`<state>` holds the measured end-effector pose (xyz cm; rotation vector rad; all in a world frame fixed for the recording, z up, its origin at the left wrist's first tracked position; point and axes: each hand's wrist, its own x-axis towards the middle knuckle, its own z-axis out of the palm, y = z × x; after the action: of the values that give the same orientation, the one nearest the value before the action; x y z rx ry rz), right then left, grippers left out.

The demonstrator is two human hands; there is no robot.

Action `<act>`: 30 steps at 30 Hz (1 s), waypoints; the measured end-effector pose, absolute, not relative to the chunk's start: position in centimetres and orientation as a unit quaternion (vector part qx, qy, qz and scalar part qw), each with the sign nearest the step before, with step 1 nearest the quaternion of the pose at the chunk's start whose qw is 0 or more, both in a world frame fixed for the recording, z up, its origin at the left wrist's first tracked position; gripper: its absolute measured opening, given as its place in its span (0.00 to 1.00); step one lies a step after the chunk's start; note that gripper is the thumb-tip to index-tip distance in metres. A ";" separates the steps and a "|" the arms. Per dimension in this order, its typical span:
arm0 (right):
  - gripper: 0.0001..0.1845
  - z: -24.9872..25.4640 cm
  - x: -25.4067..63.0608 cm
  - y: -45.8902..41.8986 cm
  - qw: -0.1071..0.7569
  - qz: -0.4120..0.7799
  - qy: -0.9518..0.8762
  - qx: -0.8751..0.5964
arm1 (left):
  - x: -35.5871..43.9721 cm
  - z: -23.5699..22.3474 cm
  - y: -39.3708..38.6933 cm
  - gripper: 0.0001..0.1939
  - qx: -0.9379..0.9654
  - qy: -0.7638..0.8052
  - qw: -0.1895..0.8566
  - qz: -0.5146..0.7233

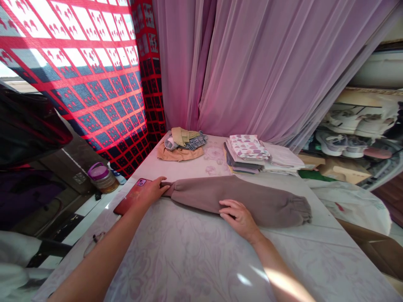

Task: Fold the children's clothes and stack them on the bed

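A pair of brown-grey pants [204, 193], folded lengthwise, lies across the table with its gathered waistband to the right and the cuff to the left. My left hand [156, 189] pinches the cuff end between thumb and fingers. Over the lower edge of the cloth, near its middle, my right hand [238, 216] rests with fingers stretched out and slightly apart. A red phone [127, 202] lies beside and partly under my left wrist.
Behind the pants are a loose clothes pile [182, 144] and a folded stack [248, 149]. Purple curtains [252, 71] hang at the back. Glasses [94, 240] lie at the left edge. A purple-lidded jar [103, 178] stands beyond it. Shoes [336, 142] fill a rack at right.
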<state>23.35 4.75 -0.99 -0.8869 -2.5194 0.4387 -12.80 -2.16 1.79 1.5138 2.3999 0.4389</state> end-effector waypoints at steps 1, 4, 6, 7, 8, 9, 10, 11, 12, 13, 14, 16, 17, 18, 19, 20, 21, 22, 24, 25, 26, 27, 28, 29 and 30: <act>0.13 -0.9 23.3 4.6 0.205 0.154 -0.912 -0.321 | -12.8 1.8 -2.2 0.25 0.522 0.829 0.134 0.150; 0.13 -0.8 23.0 3.8 0.181 0.137 -0.918 -0.324 | -12.6 2.2 -2.2 0.24 0.521 0.834 0.115 0.145; 0.12 -0.6 22.9 3.5 0.179 0.135 -0.919 -0.324 | -12.0 2.7 -2.0 0.22 0.546 0.821 0.076 0.149; 0.12 -0.5 22.9 3.5 0.181 0.137 -0.918 -0.325 | -11.5 2.9 -1.9 0.21 0.569 0.806 0.052 0.156; 0.13 -0.3 22.9 3.7 0.185 0.140 -0.916 -0.327 | -10.8 3.0 -1.7 0.20 0.598 0.784 0.029 0.166; 0.14 0.0 22.8 4.0 0.190 0.144 -0.912 -0.334 | -9.9 3.0 -1.5 0.19 0.629 0.757 0.012 0.175; 0.16 0.3 22.6 4.3 0.195 0.146 -0.906 -0.346 | -8.9 2.9 -1.3 0.18 0.659 0.730 0.003 0.182; 0.17 0.6 22.3 4.8 0.196 0.146 -0.899 -0.363 | -7.9 2.7 -1.1 0.19 0.685 0.705 0.004 0.182; 0.18 1.0 21.8 5.2 0.193 0.143 -0.892 -0.383 | -6.8 2.4 -0.9 0.19 0.709 0.683 0.007 0.175; 0.18 1.3 21.1 5.7 0.183 0.137 -0.887 -0.401 | -5.8 2.0 -0.8 0.21 0.730 0.664 0.012 0.161; 0.18 1.6 20.3 6.1 0.167 0.129 -0.885 -0.414 | -4.9 1.5 -0.8 0.23 0.746 0.650 0.014 0.143; 0.21 1.8 18.5 6.7 0.124 0.112 -0.893 -0.418 | -3.6 0.6 -0.8 0.27 0.759 0.642 0.010 0.108; 0.23 1.7 17.7 7.0 0.100 0.107 -0.900 -0.410 | -3.3 0.1 -0.9 0.29 0.759 0.644 0.005 0.095; 0.26 1.5 17.1 7.3 0.077 0.107 -0.905 -0.404 | -3.2 -0.2 -0.9 0.31 0.758 0.647 0.000 0.085; 0.28 1.2 16.7 7.7 0.055 0.110 -0.907 -0.403 | -3.2 -0.5 -0.9 0.32 0.756 0.650 -0.003 0.078; 0.30 0.9 16.6 8.1 0.036 0.114 -0.905 -0.407 | -3.3 -0.7 -0.8 0.32 0.756 0.651 -0.005 0.071; 0.32 0.6 16.8 8.7 0.022 0.117 -0.900 -0.419 | -3.4 -0.8 -0.8 0.32 0.756 0.651 -0.005 0.066; 0.32 0.3 17.2 9.4 0.012 0.117 -0.893 -0.435 | -3.6 -0.9 -0.7 0.33 0.756 0.651 -0.005 0.063; 0.33 -0.2 18.7 10.9 0.001 0.107 -0.874 -0.474 | -3.8 -1.1 -0.5 0.33 0.757 0.651 -0.005 0.062; 0.33 -0.3 19.6 11.6 -0.002 0.101 -0.864 -0.494 | -3.8 -1.2 -0.4 0.33 0.757 0.650 -0.007 0.064; 0.33 -0.4 20.5 12.3 -0.004 0.096 -0.853 -0.512 | -3.8 -1.3 -0.4 0.34 0.758 0.649 -0.007 0.066; 0.33 -0.5 21.2 12.9 -0.006 0.093 -0.845 -0.527 | -3.9 -1.4 -0.3 0.34 0.758 0.648 -0.007 0.067; 0.34 -0.5 21.7 13.4 -0.006 0.091 -0.838 -0.537 | -3.9 -1.4 -0.3 0.34 0.759 0.648 -0.005 0.066; 0.34 -0.5 22.1 13.7 -0.005 0.090 -0.834 -0.544 | -3.9 -1.4 -0.3 0.34 0.759 0.648 -0.001 0.063; 0.34 -0.6 22.4 13.9 -0.003 0.088 -0.832 -0.548 | -4.0 -1.3 -0.2 0.34 0.760 0.648 0.005 0.058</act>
<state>22.36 13.86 -0.58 -1.7251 -2.6178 0.2778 -3.96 -0.23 -1.30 2.3801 2.0286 0.1816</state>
